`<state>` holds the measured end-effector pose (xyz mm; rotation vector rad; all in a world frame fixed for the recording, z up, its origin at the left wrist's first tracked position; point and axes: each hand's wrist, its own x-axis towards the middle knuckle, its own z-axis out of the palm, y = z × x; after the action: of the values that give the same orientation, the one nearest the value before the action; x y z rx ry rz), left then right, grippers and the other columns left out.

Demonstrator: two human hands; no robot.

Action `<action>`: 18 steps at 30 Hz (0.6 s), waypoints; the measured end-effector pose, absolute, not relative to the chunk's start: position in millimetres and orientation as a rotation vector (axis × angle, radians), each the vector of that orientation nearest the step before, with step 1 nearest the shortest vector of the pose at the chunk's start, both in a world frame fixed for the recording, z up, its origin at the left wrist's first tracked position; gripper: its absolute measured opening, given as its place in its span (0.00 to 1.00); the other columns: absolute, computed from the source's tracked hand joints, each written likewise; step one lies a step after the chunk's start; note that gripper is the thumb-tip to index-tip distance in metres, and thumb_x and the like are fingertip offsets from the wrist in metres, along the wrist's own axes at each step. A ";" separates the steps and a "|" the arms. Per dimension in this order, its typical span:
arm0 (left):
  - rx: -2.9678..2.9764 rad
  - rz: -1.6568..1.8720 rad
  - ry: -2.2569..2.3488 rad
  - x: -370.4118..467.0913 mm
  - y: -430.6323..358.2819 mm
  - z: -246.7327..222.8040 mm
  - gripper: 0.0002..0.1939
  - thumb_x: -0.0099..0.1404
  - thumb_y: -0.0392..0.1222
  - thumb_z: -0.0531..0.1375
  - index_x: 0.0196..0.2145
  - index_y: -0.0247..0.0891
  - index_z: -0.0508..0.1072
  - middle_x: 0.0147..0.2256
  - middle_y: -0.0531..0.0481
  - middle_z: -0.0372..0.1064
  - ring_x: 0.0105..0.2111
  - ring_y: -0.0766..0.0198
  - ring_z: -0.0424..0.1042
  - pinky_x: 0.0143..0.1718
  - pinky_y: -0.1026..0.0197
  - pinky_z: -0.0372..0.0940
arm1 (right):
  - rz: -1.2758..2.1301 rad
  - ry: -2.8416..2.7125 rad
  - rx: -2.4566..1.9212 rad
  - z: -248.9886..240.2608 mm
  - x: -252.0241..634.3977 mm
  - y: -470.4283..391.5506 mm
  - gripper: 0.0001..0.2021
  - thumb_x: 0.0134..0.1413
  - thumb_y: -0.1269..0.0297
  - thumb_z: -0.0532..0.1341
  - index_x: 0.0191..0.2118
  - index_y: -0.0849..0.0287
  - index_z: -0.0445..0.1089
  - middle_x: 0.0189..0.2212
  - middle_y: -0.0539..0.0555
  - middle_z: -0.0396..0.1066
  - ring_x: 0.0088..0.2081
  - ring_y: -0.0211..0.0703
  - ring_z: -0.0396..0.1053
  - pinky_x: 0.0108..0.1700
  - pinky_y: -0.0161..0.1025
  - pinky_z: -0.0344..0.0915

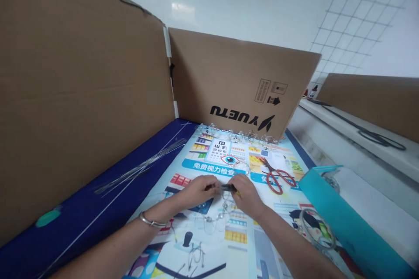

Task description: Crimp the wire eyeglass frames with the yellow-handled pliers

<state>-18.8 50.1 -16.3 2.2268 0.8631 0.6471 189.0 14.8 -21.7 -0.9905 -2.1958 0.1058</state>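
In the head view, my left hand [203,189] is closed in a pinch on thin wire, its fingertips near the jaws of a pair of pliers [226,187]. Wrapped round the pliers' handles is my right hand [246,195]; a bit of yellow handle shows. A thin wire chain with clear beads [220,216] hangs below both hands and lies on the printed sheet [242,261]. Red-handled scissors [276,178] lie to the right of my right hand, blades pointing away. The exact grip on the wire is too small to tell.
Cardboard panels [235,78] stand behind and at the left. Straight wires [144,165] lie on the blue surface at left. Beaded pieces [242,134] line the back panel's foot. A wire coil [317,229] and a turquoise box [353,222] are at right; cut wires [196,253] lie in front.
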 end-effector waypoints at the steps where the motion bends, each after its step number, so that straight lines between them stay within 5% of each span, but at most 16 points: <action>1: 2.237 0.643 0.848 -20.0 49.7 -15.9 0.05 0.56 0.32 0.52 0.25 0.36 0.66 0.24 0.56 0.62 0.26 0.69 0.61 0.29 0.69 0.55 | 0.101 -2.199 -0.990 -21.6 189.1 14.4 0.13 0.45 0.79 0.52 0.37 0.57 0.64 0.32 0.55 0.65 0.38 0.45 0.61 0.40 0.45 0.61; 9: 2.285 0.645 0.840 -31.7 44.4 -14.9 0.09 0.55 0.32 0.56 0.35 0.38 0.71 0.31 0.53 0.66 0.29 0.68 0.65 0.32 0.68 0.58 | 0.060 -2.244 -0.932 -20.6 189.2 13.6 0.17 0.46 0.80 0.52 0.41 0.56 0.66 0.34 0.54 0.67 0.39 0.44 0.62 0.41 0.44 0.61; 18: 2.340 0.701 0.931 -22.6 43.5 -25.5 0.08 0.54 0.30 0.55 0.32 0.38 0.70 0.30 0.52 0.64 0.33 0.65 0.64 0.35 0.66 0.58 | 0.000 -2.255 -0.926 -23.1 187.5 13.9 0.13 0.48 0.78 0.54 0.39 0.57 0.67 0.32 0.54 0.67 0.37 0.43 0.63 0.39 0.43 0.61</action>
<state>-22.6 43.5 -25.5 2.3400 0.9311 0.7005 187.5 13.9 -23.1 -0.9264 -2.2548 0.0005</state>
